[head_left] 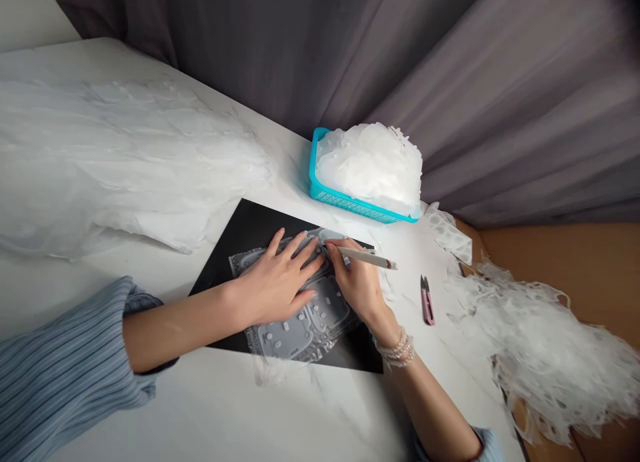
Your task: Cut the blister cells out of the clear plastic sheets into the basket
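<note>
My left hand (275,282) lies flat with the fingers spread, pressing on a translucent moulded plastic sheet (305,339) with raised shapes. That sheet rests on a black cutting mat (235,239). My right hand (353,282) grips a white craft knife (367,257) like a pen, close to the far end of the sheet. The knife's tip is hidden behind my fingers, and its rear end points away to the right.
A turquoise plastic basket (340,195) heaped with white plastic offcuts stands beyond the mat. Pink thread snips (427,302) lie to the right. White film (110,162) covers the table's left, more scraps (535,349) spill over the right edge, and a grey curtain (400,69) hangs behind.
</note>
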`<control>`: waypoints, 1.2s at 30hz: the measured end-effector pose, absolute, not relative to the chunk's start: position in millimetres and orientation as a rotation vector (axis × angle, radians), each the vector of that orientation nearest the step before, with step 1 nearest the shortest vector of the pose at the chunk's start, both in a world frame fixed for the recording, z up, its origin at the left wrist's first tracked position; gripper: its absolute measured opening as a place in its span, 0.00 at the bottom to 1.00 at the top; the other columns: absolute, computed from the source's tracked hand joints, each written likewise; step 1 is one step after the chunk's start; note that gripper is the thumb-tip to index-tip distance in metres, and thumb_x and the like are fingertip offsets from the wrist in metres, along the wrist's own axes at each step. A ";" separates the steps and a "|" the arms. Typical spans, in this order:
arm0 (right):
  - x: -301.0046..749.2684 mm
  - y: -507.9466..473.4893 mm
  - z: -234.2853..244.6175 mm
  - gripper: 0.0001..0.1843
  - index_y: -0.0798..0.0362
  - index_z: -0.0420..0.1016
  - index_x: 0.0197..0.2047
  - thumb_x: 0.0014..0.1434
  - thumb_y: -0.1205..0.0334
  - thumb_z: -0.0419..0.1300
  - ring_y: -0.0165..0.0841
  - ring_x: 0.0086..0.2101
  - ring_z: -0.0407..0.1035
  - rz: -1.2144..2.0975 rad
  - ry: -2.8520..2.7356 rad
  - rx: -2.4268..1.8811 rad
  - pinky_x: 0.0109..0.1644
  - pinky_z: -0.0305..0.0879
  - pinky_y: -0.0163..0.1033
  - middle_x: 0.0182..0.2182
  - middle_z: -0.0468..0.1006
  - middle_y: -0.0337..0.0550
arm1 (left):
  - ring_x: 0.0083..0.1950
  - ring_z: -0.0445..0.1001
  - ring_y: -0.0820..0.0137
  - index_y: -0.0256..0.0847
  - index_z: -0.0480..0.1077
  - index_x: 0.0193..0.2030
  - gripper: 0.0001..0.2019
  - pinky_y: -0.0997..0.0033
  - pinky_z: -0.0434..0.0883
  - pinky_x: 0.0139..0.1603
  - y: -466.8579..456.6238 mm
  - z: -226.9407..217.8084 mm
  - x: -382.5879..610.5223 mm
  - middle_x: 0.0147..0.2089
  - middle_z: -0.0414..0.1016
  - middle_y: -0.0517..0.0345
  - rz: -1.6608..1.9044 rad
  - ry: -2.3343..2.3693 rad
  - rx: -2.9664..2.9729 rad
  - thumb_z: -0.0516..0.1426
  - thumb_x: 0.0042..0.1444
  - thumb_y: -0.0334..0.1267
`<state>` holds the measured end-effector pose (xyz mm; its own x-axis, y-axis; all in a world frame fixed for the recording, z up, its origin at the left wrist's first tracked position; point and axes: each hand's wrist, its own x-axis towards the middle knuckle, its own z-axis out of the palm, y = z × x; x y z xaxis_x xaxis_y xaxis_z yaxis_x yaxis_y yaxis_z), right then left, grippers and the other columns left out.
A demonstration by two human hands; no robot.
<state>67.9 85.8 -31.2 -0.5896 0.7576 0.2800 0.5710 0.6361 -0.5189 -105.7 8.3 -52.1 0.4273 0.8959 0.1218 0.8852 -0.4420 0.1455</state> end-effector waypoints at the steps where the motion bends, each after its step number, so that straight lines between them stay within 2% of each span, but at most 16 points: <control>1: 69.3 83.3 -30.7 0.13 0.51 0.75 0.43 0.69 0.60 0.49 0.39 0.37 0.74 0.513 -2.389 -1.043 0.43 0.68 0.44 0.38 0.79 0.48 | 0.73 0.47 0.42 0.34 0.53 0.71 0.29 0.29 0.48 0.66 8.2 -52.5 -105.8 0.74 0.49 0.36 0.271 1.633 2.606 0.45 0.67 0.46; 6: 74.8 72.5 -32.3 0.13 0.51 0.74 0.42 0.69 0.61 0.49 0.38 0.34 0.72 0.474 -2.403 -1.068 0.40 0.68 0.45 0.35 0.78 0.48 | 0.73 0.47 0.41 0.33 0.54 0.71 0.29 0.26 0.46 0.65 5.4 -48.8 -105.4 0.74 0.46 0.34 0.222 1.653 2.641 0.45 0.67 0.46; 13: 64.1 77.7 -46.6 0.16 0.54 0.75 0.47 0.70 0.63 0.47 0.39 0.37 0.72 0.328 -2.419 -1.010 0.43 0.71 0.45 0.36 0.77 0.51 | 0.74 0.49 0.48 0.32 0.59 0.68 0.28 0.31 0.42 0.69 4.4 -38.6 -105.5 0.72 0.53 0.36 0.211 1.651 2.673 0.44 0.68 0.48; 15: 64.6 76.3 -49.8 0.16 0.55 0.74 0.50 0.70 0.64 0.47 0.40 0.42 0.72 0.262 -2.456 -0.996 0.48 0.71 0.46 0.42 0.77 0.55 | 0.74 0.50 0.50 0.31 0.61 0.66 0.28 0.34 0.43 0.70 6.7 -39.9 -107.4 0.72 0.55 0.35 0.210 1.598 2.687 0.43 0.68 0.48; 17: 65.9 73.8 -52.3 0.16 0.57 0.73 0.53 0.69 0.66 0.47 0.43 0.50 0.71 0.189 -2.506 -0.976 0.55 0.68 0.50 0.50 0.76 0.58 | 0.73 0.51 0.51 0.30 0.63 0.65 0.28 0.37 0.44 0.71 9.1 -42.7 -109.6 0.71 0.56 0.36 0.214 1.552 2.691 0.43 0.68 0.49; 19: 66.4 71.8 -53.2 0.17 0.58 0.71 0.55 0.69 0.68 0.47 0.45 0.56 0.68 0.119 -2.575 -0.972 0.59 0.65 0.53 0.55 0.74 0.60 | 0.73 0.51 0.51 0.30 0.62 0.66 0.30 0.39 0.45 0.71 10.6 -45.6 -111.1 0.71 0.56 0.36 0.216 1.535 2.689 0.42 0.68 0.50; 24: 64.6 71.6 -45.8 0.19 0.61 0.68 0.59 0.68 0.70 0.48 0.48 0.58 0.68 0.031 -2.747 -0.977 0.56 0.68 0.54 0.58 0.72 0.63 | 0.74 0.50 0.51 0.30 0.57 0.69 0.32 0.42 0.46 0.71 10.5 -50.6 -111.1 0.72 0.55 0.35 0.216 1.550 2.698 0.41 0.68 0.52; 28: 58.7 68.6 -40.4 0.21 0.61 0.67 0.61 0.67 0.71 0.48 0.52 0.59 0.66 0.299 -2.670 -0.996 0.58 0.65 0.59 0.58 0.72 0.64 | 0.73 0.51 0.49 0.29 0.59 0.69 0.32 0.42 0.45 0.71 11.7 -53.6 -112.1 0.71 0.54 0.34 0.178 1.533 2.718 0.41 0.67 0.51; 31: 49.7 65.8 -43.2 0.22 0.56 0.69 0.60 0.65 0.73 0.51 0.52 0.59 0.66 0.446 -2.542 -1.011 0.61 0.63 0.60 0.58 0.73 0.61 | 0.72 0.53 0.48 0.29 0.60 0.68 0.32 0.42 0.46 0.71 13.3 -56.0 -113.6 0.70 0.57 0.33 0.163 1.507 2.740 0.43 0.66 0.50; 34: 56.2 74.4 -45.4 0.20 0.49 0.74 0.56 0.62 0.72 0.56 0.47 0.56 0.71 0.583 -2.359 -1.030 0.61 0.66 0.52 0.54 0.78 0.50 | 0.73 0.53 0.50 0.33 0.59 0.69 0.32 0.44 0.46 0.72 13.3 -58.2 -114.2 0.71 0.58 0.38 0.210 1.535 2.728 0.44 0.66 0.52; 36: 83.6 88.8 -41.7 0.17 0.46 0.75 0.54 0.64 0.68 0.55 0.41 0.50 0.75 0.677 -2.133 -1.093 0.58 0.71 0.47 0.50 0.80 0.45 | 0.73 0.52 0.53 0.37 0.57 0.70 0.31 0.47 0.46 0.72 12.1 -58.8 -113.9 0.72 0.55 0.43 0.252 1.575 2.713 0.43 0.67 0.53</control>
<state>83.6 88.8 -41.7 -0.4499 0.8396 0.3044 0.5102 0.5214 -0.6840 -113.9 12.1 -58.8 0.4861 0.8625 0.1407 0.8634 -0.4989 0.0756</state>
